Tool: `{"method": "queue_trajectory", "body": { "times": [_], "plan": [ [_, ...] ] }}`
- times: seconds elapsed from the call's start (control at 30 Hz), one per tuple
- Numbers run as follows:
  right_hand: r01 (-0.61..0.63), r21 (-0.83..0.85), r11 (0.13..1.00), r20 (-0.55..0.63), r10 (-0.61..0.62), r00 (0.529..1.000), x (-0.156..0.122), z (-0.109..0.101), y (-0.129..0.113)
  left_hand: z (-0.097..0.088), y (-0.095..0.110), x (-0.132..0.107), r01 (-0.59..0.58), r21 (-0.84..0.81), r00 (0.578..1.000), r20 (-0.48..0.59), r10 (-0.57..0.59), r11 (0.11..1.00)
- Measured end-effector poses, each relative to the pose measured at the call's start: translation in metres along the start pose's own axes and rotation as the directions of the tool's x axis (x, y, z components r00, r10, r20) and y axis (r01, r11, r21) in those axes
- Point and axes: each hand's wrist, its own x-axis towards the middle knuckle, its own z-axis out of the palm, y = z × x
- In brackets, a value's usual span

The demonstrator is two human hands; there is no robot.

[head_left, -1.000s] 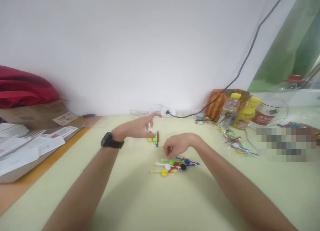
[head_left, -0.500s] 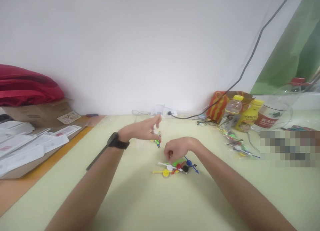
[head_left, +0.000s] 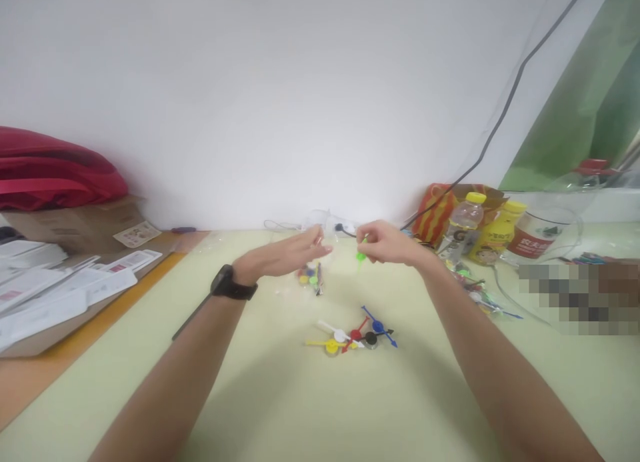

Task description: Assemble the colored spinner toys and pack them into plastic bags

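Observation:
My right hand [head_left: 387,244] is raised above the table, its fingers pinching a green arrow spinner [head_left: 361,255] that points downward. Across from it, my left hand [head_left: 287,254] has thumb and fingers drawn together at a thin clear plastic bag [head_left: 336,250], whose outline is faint. Below the hands lies a loose cluster of arrow spinners: yellow [head_left: 331,347], white [head_left: 339,335], red [head_left: 355,335], black [head_left: 371,340] and blue [head_left: 378,327]. Just under my left hand lies a group of small coloured spinners [head_left: 311,279], partly hidden by the hand.
At the right stand a clear bottle [head_left: 466,222], a yellow bottle [head_left: 497,232] and a large labelled container [head_left: 533,239]. More bagged spinners [head_left: 480,295] lie before them. White packages [head_left: 60,295] and a cardboard box [head_left: 80,229] occupy the left. A power strip [head_left: 345,229] sits by the wall.
My right hand has lifted the green spinner from the cluster and moved up and away, towards the left hand's height. My left hand's fingers have come closer together.

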Motion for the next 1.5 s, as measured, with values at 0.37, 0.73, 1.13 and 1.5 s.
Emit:
{"method": "queue_trajectory", "body": {
  "times": [0.37, 0.73, 1.13, 1.5],
  "plan": [
    [0.246, 0.278, 0.928, -0.483, -0.087, 0.871, -0.018, -0.041, 0.006, 0.005, -0.008, 0.003, -0.055, -0.033, 0.996, -0.071, 0.052, 0.998],
    [0.269, 0.232, 0.935, -0.461, -0.138, 0.877, -0.023, -0.036, -0.009, 0.001, 0.015, -0.001, -0.219, 0.025, 0.972, -0.086, 0.221, 0.975],
    [0.325, 0.105, 0.94, -0.409, -0.257, 0.875, -0.046, -0.03, -0.049, 0.0, 0.031, -0.005, -0.315, 0.085, 0.946, -0.055, 0.32, 0.945],
    [0.283, 0.038, 0.958, -0.259, -0.264, 0.929, -0.048, -0.03, -0.048, -0.001, 0.028, -0.006, -0.262, 0.049, 0.964, -0.04, 0.264, 0.964]
  ]
}}
